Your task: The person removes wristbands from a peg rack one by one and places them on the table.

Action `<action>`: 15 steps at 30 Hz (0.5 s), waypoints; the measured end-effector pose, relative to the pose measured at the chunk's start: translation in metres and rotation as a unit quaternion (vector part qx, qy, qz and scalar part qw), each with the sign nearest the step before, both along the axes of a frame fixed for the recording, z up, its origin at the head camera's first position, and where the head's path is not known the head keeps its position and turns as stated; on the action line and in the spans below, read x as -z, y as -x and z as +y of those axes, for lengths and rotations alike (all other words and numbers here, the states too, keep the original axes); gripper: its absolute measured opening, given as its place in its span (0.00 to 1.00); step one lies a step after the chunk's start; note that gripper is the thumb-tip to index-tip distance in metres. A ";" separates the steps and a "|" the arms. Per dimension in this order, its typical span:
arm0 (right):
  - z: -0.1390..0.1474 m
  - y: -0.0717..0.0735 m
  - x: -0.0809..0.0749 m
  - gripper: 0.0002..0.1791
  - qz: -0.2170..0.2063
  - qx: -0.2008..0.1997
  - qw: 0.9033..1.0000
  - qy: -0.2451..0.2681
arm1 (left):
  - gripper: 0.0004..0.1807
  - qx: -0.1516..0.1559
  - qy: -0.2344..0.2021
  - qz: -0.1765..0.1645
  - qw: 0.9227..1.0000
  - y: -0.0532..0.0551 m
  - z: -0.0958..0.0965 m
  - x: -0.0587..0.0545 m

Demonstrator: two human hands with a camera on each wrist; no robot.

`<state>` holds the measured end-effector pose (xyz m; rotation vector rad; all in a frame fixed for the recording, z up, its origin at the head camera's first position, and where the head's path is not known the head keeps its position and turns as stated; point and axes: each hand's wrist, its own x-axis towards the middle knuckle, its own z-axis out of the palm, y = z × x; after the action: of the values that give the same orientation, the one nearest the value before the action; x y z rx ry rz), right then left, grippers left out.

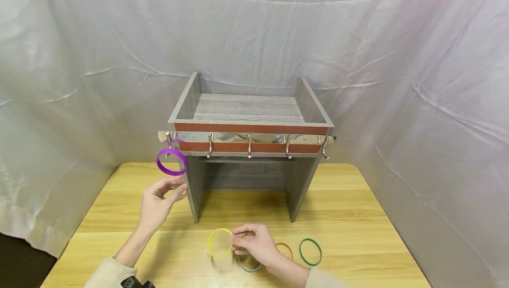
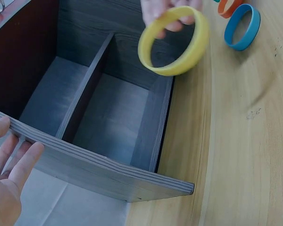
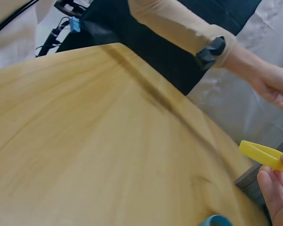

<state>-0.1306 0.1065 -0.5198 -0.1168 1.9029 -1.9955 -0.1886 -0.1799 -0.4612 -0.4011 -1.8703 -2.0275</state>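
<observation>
A purple silicone wristband (image 1: 184, 159) hangs at the leftmost hook (image 1: 169, 140) of a metal hook rail. Just below it is my left hand (image 1: 159, 202), fingers loosely bent and holding nothing. The left wrist view has this hand (image 2: 9, 176) by the side panel's edge; whether it touches the wood I cannot tell. My right hand (image 1: 254, 241) pinches a yellow silicone wristband (image 1: 210, 244) between thumb and fingers, in front of the shelf. That wristband (image 2: 200, 42) appears raised off the table in the left wrist view.
A grey wooden shelf (image 1: 192, 191) with a red-brown front strip carries the hook rail (image 1: 268, 138). On the table (image 1: 350, 235) lie a blue wristband (image 2: 254, 28), an orange wristband (image 1: 284, 244) and a green wristband (image 1: 320, 252). Grey cloth (image 1: 254, 36) surrounds the table.
</observation>
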 end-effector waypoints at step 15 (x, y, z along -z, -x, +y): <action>-0.016 -0.017 0.025 0.11 -0.031 -0.010 0.999 -0.041 | 0.12 -0.006 0.013 0.000 1.000 -0.001 0.000 0.000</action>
<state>-0.1139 0.0900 -0.5452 -0.0523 1.9338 -1.8833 -0.1877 -0.1802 -0.4608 -0.3943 -1.8963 -1.9980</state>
